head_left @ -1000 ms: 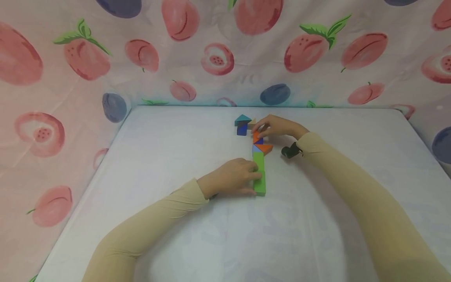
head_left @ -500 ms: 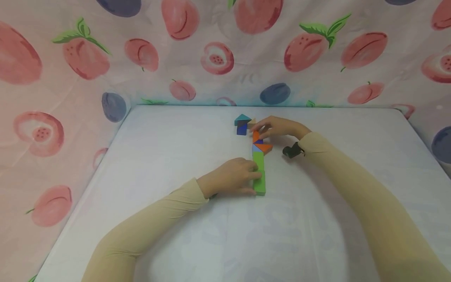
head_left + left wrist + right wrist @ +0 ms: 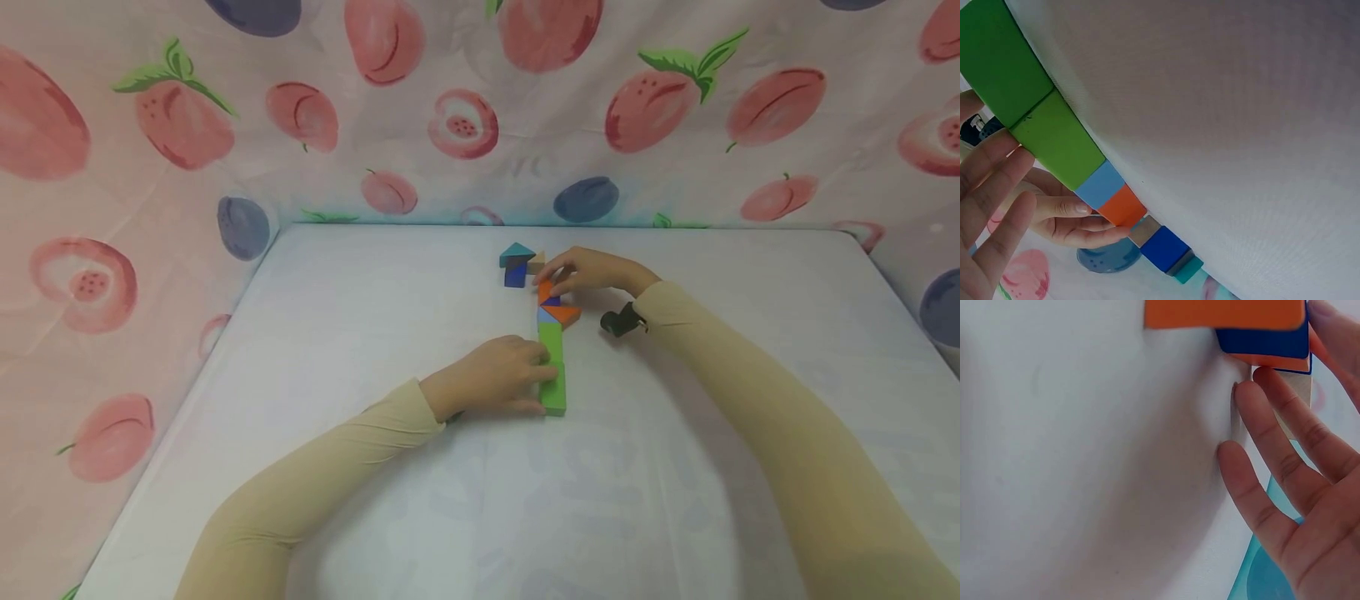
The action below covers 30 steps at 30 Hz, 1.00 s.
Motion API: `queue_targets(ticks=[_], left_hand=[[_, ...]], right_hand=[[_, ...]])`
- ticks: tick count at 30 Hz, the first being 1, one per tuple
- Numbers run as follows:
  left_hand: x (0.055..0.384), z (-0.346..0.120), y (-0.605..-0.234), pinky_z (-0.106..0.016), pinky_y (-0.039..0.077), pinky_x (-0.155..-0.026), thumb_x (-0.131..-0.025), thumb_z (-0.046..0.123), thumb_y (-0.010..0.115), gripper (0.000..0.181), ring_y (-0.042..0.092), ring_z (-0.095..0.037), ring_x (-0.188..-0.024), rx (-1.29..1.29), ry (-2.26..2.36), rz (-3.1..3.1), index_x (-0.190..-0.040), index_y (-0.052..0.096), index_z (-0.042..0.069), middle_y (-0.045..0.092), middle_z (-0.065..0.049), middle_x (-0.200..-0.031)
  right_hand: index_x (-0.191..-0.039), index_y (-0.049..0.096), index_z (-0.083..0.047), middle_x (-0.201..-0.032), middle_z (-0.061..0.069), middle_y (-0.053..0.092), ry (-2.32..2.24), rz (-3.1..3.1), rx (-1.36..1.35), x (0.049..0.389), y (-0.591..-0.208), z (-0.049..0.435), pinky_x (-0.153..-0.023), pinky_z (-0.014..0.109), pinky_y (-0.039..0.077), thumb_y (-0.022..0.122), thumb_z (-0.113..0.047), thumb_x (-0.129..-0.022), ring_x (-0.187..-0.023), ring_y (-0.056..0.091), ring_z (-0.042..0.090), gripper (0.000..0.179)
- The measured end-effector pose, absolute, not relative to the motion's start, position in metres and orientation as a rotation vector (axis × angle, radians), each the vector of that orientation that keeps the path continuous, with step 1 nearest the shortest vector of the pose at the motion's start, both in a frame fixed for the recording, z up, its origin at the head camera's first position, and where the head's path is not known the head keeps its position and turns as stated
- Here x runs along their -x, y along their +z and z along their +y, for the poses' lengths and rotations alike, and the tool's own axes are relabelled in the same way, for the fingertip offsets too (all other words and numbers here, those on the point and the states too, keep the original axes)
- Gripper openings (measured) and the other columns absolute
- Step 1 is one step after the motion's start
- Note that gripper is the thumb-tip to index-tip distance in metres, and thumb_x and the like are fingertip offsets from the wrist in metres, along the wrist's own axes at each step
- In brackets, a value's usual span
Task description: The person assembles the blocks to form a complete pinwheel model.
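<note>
Two green blocks [image 3: 552, 392] lie end to end in a row. My left hand [image 3: 495, 375] rests on them from the left, fingers fairly straight, fingertips touching their upper faces. Beyond them follow a light blue triangle [image 3: 546, 317], an orange triangle [image 3: 567, 316] jutting right, a small dark blue piece [image 3: 553, 301] and another orange block [image 3: 545, 290]. My right hand [image 3: 596, 268] pinches this far orange block between thumb and fingers; in the right wrist view the other fingers [image 3: 1257, 487] spread loosely. The fingertips partly cover that block in the head view.
At the row's far end stand a teal triangle [image 3: 516, 252], a blue block [image 3: 515, 276] and a natural-wood piece [image 3: 537, 264]. A black wrist device [image 3: 621, 321] hangs below the right sleeve. A fruit-print cloth [image 3: 465, 125] rises behind the white table [image 3: 360, 300].
</note>
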<state>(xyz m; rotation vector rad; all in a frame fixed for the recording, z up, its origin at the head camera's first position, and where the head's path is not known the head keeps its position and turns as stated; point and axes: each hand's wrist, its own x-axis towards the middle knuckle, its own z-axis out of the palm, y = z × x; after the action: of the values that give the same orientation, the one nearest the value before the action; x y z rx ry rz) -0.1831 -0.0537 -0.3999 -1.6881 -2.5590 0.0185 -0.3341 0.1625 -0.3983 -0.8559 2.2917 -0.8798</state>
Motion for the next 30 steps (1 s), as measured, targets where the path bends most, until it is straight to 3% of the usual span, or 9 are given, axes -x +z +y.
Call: queue_targets(ticks=[8, 17, 24, 30], left_hand=[[0.183, -0.054, -0.400, -0.029, 0.048, -0.092, -0.084, 0.053, 0.060, 0.043, 0.060, -0.015, -0.099, 1.689, 0.017, -2.561, -0.112, 0.060, 0.020, 0.061, -0.003, -0.112], [0.182, -0.054, -0.398, -0.029, 0.047, -0.093, -0.085, 0.051, 0.061, 0.043, 0.059, -0.015, -0.100, 1.690, -0.012, -2.593, -0.113, 0.060, 0.020, 0.061, -0.002, -0.112], [0.183, -0.056, -0.399, -0.030, 0.047, -0.094, -0.085, 0.051, 0.061, 0.043, 0.059, -0.015, -0.102, 1.684, -0.012, -2.606, -0.114, 0.060, 0.020, 0.061, -0.002, -0.113], [0.183, -0.054, -0.401, -0.030, 0.047, -0.094, -0.085, 0.052, 0.060, 0.044, 0.060, -0.015, -0.103, 1.686, -0.007, -2.600, -0.115, 0.060, 0.020, 0.061, -0.003, -0.115]], right_hand=[[-0.125, 0.060, -0.007, -0.133, 0.013, 0.056, -0.891, 2.301, 0.893, 0.335, -0.401, 0.166, -0.100, 0.047, 0.044, 0.064, -0.011, -0.088, -0.119, 0.055, 0.032, 0.037], [-0.120, 0.062, -0.009, -0.122, 0.012, 0.063, -1.022, 2.420, 0.770, 0.341, -0.396, 0.178, -0.098, 0.045, 0.044, 0.064, -0.016, -0.089, -0.112, 0.058, 0.027, 0.032], [-0.114, 0.066, -0.006, -0.125, 0.016, 0.061, -0.970, 2.548, 0.750, 0.357, -0.384, 0.162, -0.103, 0.053, 0.039, 0.063, -0.009, -0.088, -0.117, 0.054, 0.035, 0.026], [-0.108, 0.066, -0.003, -0.118, 0.017, 0.063, -0.875, 2.534, 0.762, 0.369, -0.386, 0.150, -0.094, 0.048, 0.048, 0.067, -0.006, -0.084, -0.111, 0.059, 0.034, 0.024]])
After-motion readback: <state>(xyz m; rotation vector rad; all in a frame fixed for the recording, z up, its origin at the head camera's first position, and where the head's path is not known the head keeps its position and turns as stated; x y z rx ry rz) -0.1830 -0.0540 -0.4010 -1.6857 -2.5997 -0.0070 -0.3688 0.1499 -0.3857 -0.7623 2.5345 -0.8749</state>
